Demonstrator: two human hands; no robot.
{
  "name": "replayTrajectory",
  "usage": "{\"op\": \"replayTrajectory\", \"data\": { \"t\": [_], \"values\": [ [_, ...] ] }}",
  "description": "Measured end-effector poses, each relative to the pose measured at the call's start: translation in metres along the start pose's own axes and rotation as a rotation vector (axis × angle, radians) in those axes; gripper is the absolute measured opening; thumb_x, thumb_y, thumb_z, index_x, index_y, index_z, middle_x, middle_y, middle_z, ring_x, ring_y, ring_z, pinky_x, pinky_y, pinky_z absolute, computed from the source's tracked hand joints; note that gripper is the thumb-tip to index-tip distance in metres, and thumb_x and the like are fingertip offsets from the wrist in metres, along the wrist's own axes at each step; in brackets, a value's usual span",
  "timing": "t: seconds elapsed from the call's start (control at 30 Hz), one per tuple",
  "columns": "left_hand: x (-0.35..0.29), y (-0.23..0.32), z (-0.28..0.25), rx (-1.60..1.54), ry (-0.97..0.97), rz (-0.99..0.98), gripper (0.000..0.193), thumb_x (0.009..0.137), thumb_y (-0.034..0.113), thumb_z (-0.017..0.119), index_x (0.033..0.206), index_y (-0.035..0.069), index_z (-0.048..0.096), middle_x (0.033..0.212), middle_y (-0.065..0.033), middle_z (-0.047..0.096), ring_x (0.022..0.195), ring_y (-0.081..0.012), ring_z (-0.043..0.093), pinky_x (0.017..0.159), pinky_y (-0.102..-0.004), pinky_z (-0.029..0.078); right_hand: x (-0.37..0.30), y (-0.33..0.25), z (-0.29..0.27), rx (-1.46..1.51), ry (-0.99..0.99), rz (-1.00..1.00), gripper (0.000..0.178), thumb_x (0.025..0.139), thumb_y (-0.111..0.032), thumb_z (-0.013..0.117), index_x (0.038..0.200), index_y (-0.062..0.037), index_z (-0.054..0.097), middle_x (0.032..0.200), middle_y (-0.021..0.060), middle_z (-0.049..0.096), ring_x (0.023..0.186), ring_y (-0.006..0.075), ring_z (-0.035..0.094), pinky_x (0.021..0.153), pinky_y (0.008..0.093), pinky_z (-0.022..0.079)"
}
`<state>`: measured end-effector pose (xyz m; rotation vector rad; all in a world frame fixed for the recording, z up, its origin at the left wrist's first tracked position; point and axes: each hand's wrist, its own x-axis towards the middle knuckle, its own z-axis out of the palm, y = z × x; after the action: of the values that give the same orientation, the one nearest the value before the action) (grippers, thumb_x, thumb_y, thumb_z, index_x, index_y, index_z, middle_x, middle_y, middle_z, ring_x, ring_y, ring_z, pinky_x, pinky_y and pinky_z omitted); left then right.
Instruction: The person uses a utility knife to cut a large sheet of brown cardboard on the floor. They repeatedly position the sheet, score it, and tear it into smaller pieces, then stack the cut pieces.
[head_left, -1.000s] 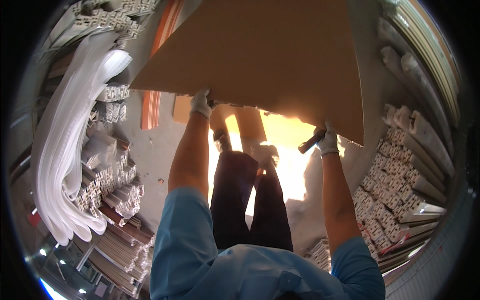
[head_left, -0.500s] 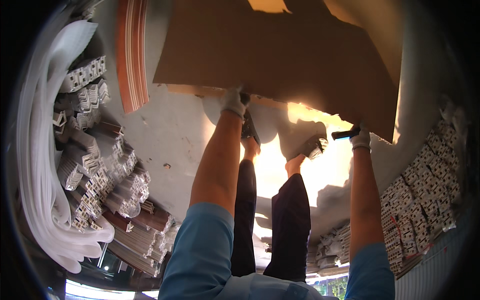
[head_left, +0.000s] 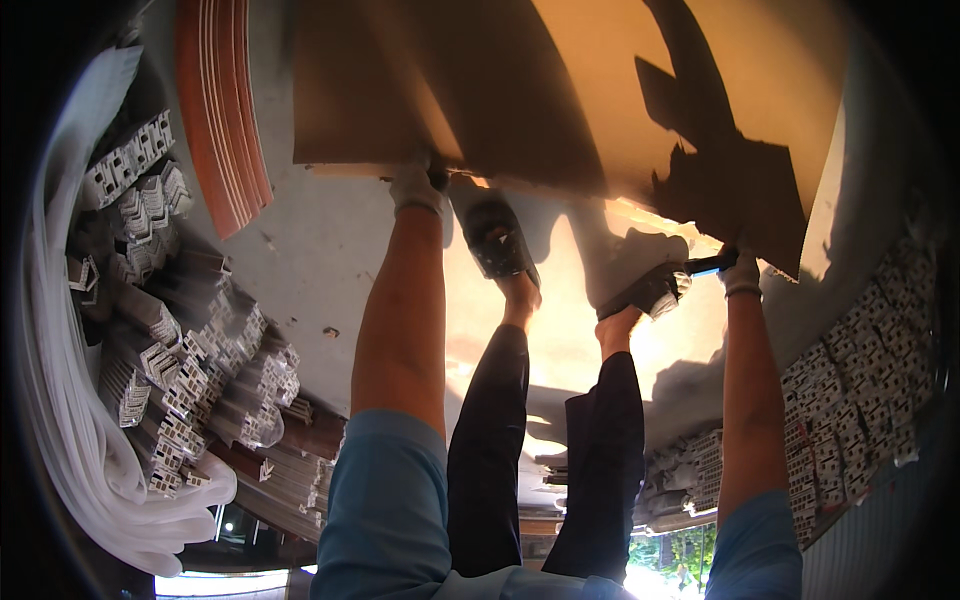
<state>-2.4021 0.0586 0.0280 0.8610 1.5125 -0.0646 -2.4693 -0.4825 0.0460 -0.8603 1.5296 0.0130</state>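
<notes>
The white-gloved left hand [head_left: 413,188] has its grip closed on the near edge of a large, flat brown cardboard sheet [head_left: 430,90] — held out beyond the feet, over the grey floor [head_left: 320,275]. The white-gloved right hand [head_left: 741,274] — at the sheet's right end — closes its grip around a short, dark, bar-shaped tool [head_left: 708,264].

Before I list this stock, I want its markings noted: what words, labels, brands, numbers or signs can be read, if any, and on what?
No text can be read.
Brown sheet, held along its near edge by the left hand and right hand: no lettering shows.
Dark object in the right hand: too small to tell.
Left profile stack and right profile stack: too blurred to read any marking.
</notes>
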Motion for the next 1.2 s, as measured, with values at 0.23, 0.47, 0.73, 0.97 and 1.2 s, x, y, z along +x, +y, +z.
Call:
{"op": "replayTrajectory", "data": {
  "t": [0.23,0.47,0.73,0.97,1.2],
  "values": [
    [0.026,-0.021,-0.041,0.111,-0.006,-0.003,0.021,0.085,0.011,0.065,0.104,0.005,0.061,0.09,-0.0068,0.064,0.072,-0.0201,0.063,0.052,-0.0325,0.049,0.017,0.025,-0.022,-0.012,0.086,-0.037,0.007,0.089,-0.01,0.065,0.088,-0.0078,0.058,0.073,0.0023,0.056,0.061,0.0137,0.055,0.055,0.0255,0.051],
    [0.064,-0.059,-0.074,0.159,-0.226,-0.092,0.03,0.097,0.027,0.053,0.109,0.001,0.061,0.093,-0.0069,0.063,0.084,-0.0147,0.059,0.07,-0.0273,0.05,0.026,0.044,-0.074,-0.188,0.12,0.083,0.048,0.077,-0.053,0.073,0.069,-0.0147,0.045,0.055,-0.0014,0.042,0.043,0.0106,0.04,0.041,0.0243,0.036],
    [0.141,-0.064,-0.116,0.228,-0.492,-0.118,0.028,0.091,0.026,0.062,0.114,0.009,0.062,0.092,-0.0037,0.065,0.08,-0.013,0.059,0.068,-0.0273,0.051,-0.05,0.069,-0.114,-0.286,0.459,0.078,0.032,0.09,-0.034,0.066,0.075,-0.0097,0.051,0.059,0.0002,0.05,0.042,0.0111,0.043,0.038,0.0253,0.036],
    [0.18,-0.067,-0.144,0.208,-0.654,-0.126,0.026,0.092,0.027,0.061,0.111,0.009,0.064,0.099,-0.0045,0.066,0.086,-0.0147,0.06,0.072,-0.0293,0.052,-0.08,0.065,-0.113,-0.208,0.408,0.087,0.017,0.091,-0.021,0.061,0.087,-0.008,0.051,0.067,0.003,0.053,0.046,0.0102,0.045,0.039,0.0231,0.038],
    [0.18,-0.057,-0.135,1.658,-0.747,0.794,0.036,0.095,0.027,0.054,0.124,0.005,0.056,0.113,-0.012,0.063,0.103,-0.0257,0.06,0.092,-0.0365,0.047,-0.066,0.049,-0.109,-0.262,0.338,0.038,0.008,0.092,-0.015,0.056,0.089,-0.0083,0.054,0.07,0.0038,0.054,0.047,0.0108,0.046,0.04,0.0233,0.04]
  ]
}}
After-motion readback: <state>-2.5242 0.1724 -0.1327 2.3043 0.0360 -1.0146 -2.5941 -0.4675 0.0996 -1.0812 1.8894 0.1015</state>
